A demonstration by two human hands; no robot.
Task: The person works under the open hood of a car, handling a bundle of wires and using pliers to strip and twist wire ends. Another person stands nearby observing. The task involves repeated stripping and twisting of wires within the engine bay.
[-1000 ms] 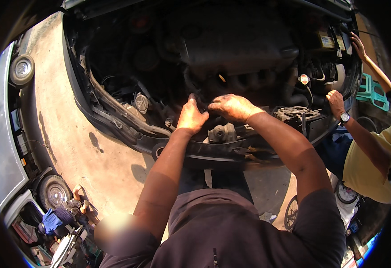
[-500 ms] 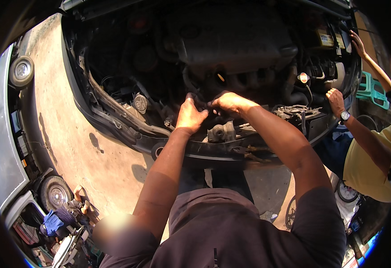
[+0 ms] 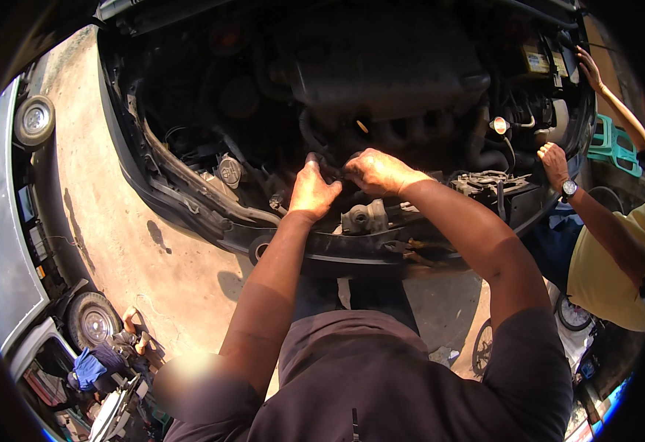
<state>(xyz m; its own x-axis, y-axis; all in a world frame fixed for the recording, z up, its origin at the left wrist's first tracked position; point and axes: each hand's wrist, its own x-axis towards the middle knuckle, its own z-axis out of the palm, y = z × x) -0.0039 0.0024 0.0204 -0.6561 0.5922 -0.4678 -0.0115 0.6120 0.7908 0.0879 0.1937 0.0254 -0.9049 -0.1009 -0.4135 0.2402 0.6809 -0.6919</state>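
Both my hands reach into the front of a car's engine bay, below the dark engine cover [image 3: 389,74]. My left hand [image 3: 314,190] has its fingers curled round a small dark part in the shadow. Close beside it, my right hand [image 3: 378,173] pinches at the same spot, fingertips bent inward; what lies between them is too dark to name. A yellow dipstick loop [image 3: 362,127] shows just above my right hand. Below my hands sits a grey metal housing [image 3: 365,218], and pliers [image 3: 403,249] with yellowish handles lie on the front edge.
At the right a co-worker in a yellow shirt [image 3: 610,269] rests both hands on the car's side, near the battery [image 3: 536,62]. A green plastic stool [image 3: 614,146] stands behind. Another vehicle [image 3: 13,214] is parked at the left, with a person [image 3: 101,365] low beside its wheel.
My right hand has shifted slightly, its wrist turning and the knuckles rising a little, with the elbow moving outward. My left hand stays in nearly the same place.
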